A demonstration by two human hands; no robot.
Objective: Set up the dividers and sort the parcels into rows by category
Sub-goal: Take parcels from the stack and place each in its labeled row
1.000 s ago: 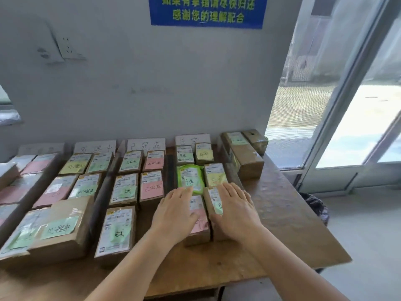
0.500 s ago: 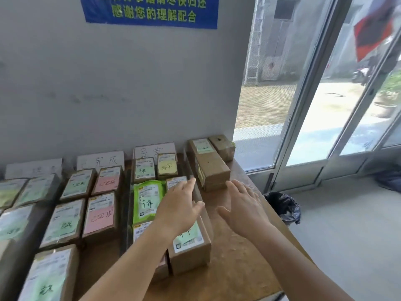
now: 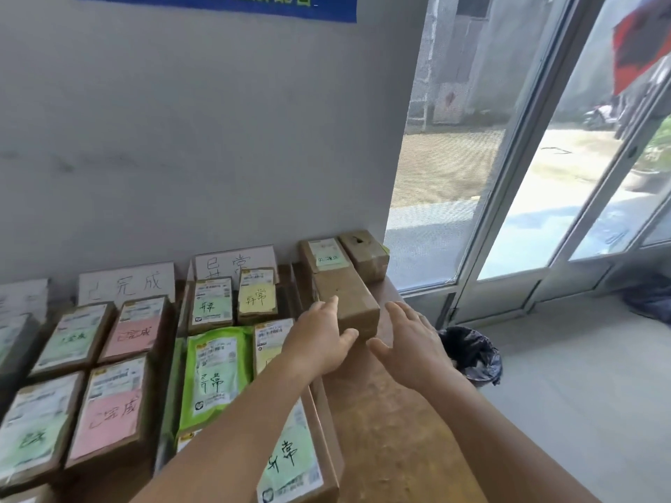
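Labelled parcels lie in rows on a wooden table [image 3: 392, 430], each row headed by a white handwritten card [image 3: 125, 285] against the wall. A plain brown box [image 3: 348, 299] stands at the far right, with a labelled box [image 3: 325, 254] and a small box [image 3: 365, 252] behind it. My left hand [image 3: 319, 339] reaches to the plain box's left side with straight fingers, at or just short of its near corner. My right hand [image 3: 410, 339] hovers open just right of the box, apart from it. A green pouch [image 3: 214, 375] lies in the row left of my left arm.
A dark upright divider [image 3: 172, 375] separates the pink-label row from the green-pouch row. Right of the table's edge stands a bin with a black bag [image 3: 472, 353]. Glass doors [image 3: 544, 176] fill the right side. A blue sign [image 3: 218, 3] hangs on the wall.
Both hands lifted off the near parcels and moved forward and right to the plain brown box. The view swung to the right.
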